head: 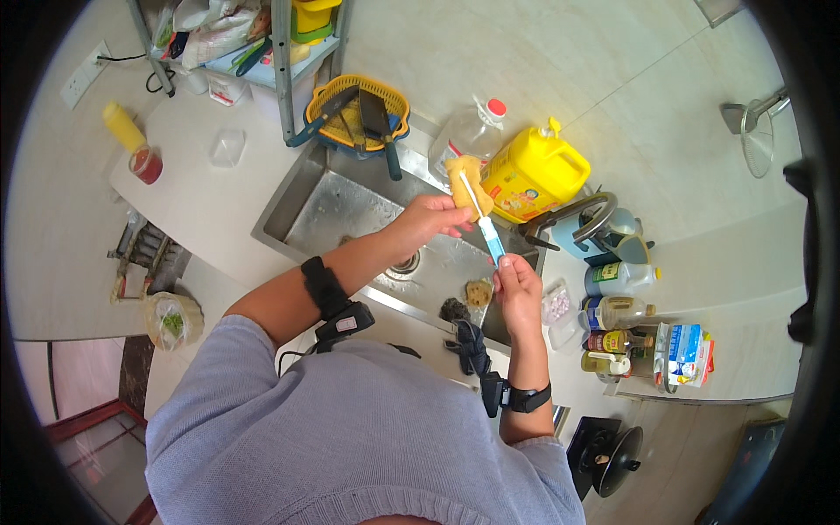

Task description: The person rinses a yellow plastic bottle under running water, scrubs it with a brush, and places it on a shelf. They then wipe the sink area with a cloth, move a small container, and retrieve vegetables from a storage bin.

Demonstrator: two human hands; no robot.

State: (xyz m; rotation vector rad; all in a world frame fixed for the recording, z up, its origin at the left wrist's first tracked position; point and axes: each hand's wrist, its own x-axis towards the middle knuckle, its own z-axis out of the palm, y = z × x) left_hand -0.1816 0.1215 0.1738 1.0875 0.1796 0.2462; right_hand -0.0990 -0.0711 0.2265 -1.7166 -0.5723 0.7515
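My left hand (pixel 436 223) holds a knobbly, yellowish-brown piece, which looks like a ginger root or potato (pixel 462 180), up over the back part of the steel sink (pixel 315 213). A peeler or small knife with a light blue and white handle (pixel 491 239) is gripped in my right hand (pixel 517 275). Its white, narrow working end lies across the face of the root. Beneath my hands, in the sink's front right corner, are a brown sponge (pixel 478 293) and a dark scouring pad (pixel 453 309).
Behind the sink stand a yellow jug (pixel 538 170), a clear plastic bottle (pixel 462 138) and a yellow basket (pixel 357 82) with cleavers. The faucet (pixel 571 213) curves at the right, near several bottles (pixel 620 279). A dark cloth (pixel 470 348) hangs over the front edge.
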